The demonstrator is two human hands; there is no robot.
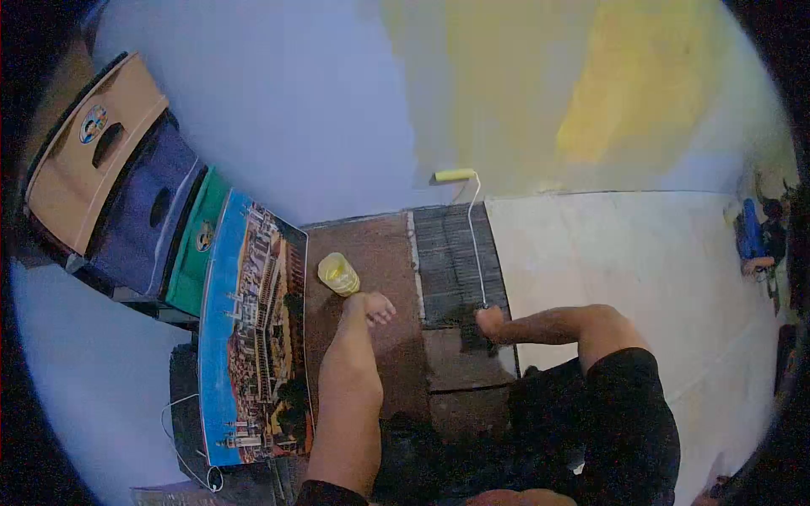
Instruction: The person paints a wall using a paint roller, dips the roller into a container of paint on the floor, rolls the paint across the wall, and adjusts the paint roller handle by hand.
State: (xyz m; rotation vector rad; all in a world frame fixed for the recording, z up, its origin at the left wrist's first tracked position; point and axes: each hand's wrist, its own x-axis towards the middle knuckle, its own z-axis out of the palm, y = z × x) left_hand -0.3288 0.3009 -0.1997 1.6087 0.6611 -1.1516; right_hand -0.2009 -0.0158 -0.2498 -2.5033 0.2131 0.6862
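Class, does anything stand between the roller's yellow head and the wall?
Nothing visible does. The roller head is close to the wall; whether it touches, I cannot tell. The right hand grips the roller's lower end, and the yellow container sits off to the left, out of the way.

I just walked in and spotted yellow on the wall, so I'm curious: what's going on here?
A person's right hand grips a wire-handled paint roller, its yellow end down near the foot of the wall. The left hand holds nothing visible and is close to a yellow container; whether they touch is unclear. Yellow patches cover part of the wall's right side, while its left side is pale blue-violet.
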